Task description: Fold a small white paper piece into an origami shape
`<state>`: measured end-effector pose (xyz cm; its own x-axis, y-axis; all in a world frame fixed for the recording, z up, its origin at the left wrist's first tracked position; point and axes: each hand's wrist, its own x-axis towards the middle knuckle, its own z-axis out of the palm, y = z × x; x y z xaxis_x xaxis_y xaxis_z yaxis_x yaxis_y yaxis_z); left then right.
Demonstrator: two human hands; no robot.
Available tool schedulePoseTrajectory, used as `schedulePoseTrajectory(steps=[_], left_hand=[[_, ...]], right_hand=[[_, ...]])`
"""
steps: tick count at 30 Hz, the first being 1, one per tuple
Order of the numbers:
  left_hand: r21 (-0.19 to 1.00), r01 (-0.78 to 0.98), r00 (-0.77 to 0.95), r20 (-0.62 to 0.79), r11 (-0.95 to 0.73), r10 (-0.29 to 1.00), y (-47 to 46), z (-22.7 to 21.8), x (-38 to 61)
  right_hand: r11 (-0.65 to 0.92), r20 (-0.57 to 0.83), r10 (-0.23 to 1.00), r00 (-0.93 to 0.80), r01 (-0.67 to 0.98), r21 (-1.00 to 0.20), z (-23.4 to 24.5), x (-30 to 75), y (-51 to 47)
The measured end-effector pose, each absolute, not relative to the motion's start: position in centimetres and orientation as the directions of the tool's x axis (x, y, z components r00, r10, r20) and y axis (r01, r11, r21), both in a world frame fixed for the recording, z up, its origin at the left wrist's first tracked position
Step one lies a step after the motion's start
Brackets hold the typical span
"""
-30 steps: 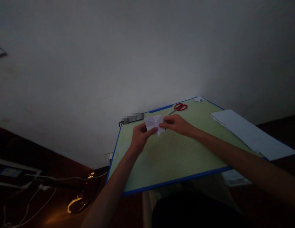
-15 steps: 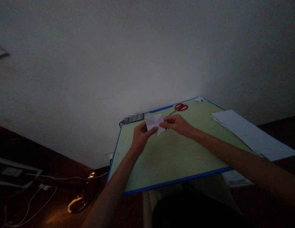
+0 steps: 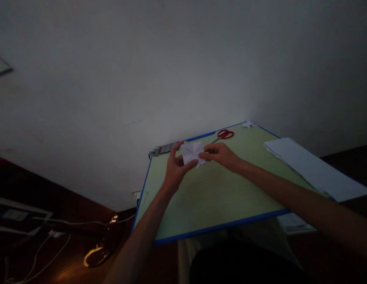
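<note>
A small white folded paper (image 3: 192, 152) with creases radiating from its middle is held up just above the green table (image 3: 218, 197). My left hand (image 3: 174, 169) pinches its left side, thumb underneath and fingers raised behind the top edge. My right hand (image 3: 220, 154) pinches its right edge, fingers curled. Both forearms reach in from the bottom of the view.
Red-handled scissors (image 3: 224, 134) lie at the table's far edge, with a small white paper scrap (image 3: 248, 124) at the far right corner. A stack of white sheets (image 3: 313, 167) overhangs the right side. A dark flat device (image 3: 167, 148) lies by the wall. Cables (image 3: 47, 236) run on the floor at left.
The fingers of my left hand have lifted higher behind the paper's top left edge. The paper has tipped slightly; my right hand has stayed in place.
</note>
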<state>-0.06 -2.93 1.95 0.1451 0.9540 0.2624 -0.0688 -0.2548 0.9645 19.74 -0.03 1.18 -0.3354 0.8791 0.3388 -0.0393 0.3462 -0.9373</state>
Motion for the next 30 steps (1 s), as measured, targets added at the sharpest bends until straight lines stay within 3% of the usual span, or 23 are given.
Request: schedulePoseTrajectory(steps=[16, 24, 30], left_hand=[[0.951, 0.203, 0.234, 0.186, -0.235, 0.954, -2.76, 1.72, -0.45], [0.928, 0.251, 0.326, 0.188, -0.277, 0.927, -2.50, 1.10, -0.62], [0.925, 0.245, 0.273, 0.220, -0.289, 0.936, -2.38, 1.05, -0.59]], right_hand=[[0.371, 0.366, 0.878, -0.307, -0.046, -0.928, 0.49, 19.69, 0.30], [0.369, 0.400, 0.871, -0.284, -0.157, -0.916, 0.59, 19.79, 0.38], [0.367, 0.395, 0.872, -0.290, -0.148, -0.918, 0.47, 19.88, 0.58]])
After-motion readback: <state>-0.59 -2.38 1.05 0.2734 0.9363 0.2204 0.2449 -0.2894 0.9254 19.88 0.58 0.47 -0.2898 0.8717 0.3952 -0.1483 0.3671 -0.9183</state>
